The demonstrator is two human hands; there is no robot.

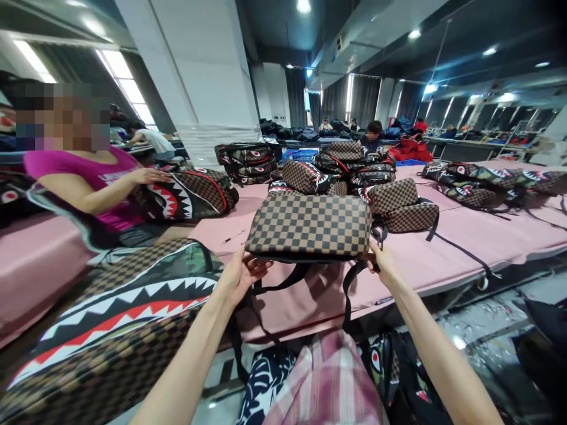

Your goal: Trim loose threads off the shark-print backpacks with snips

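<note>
A brown-and-black checkered backpack (310,225) is held up in front of me, its checkered panel facing me and black straps hanging below. My left hand (244,273) grips its lower left corner, fingers curled under the edge. At the lower right corner my right hand (378,260) holds the same bag, its fingertips partly hidden. Beneath lies a pink-covered table (305,307). Close by on the left is a large checkered bag (133,319) with a red-and-white shark mouth.
A person in a pink shirt (84,189) sits at the left, one hand on a shark-mouth bag (190,192). Stacked bags (401,206) stand behind mine, more bags (496,183) lie at the right, and a blue basket (299,156) is farther back.
</note>
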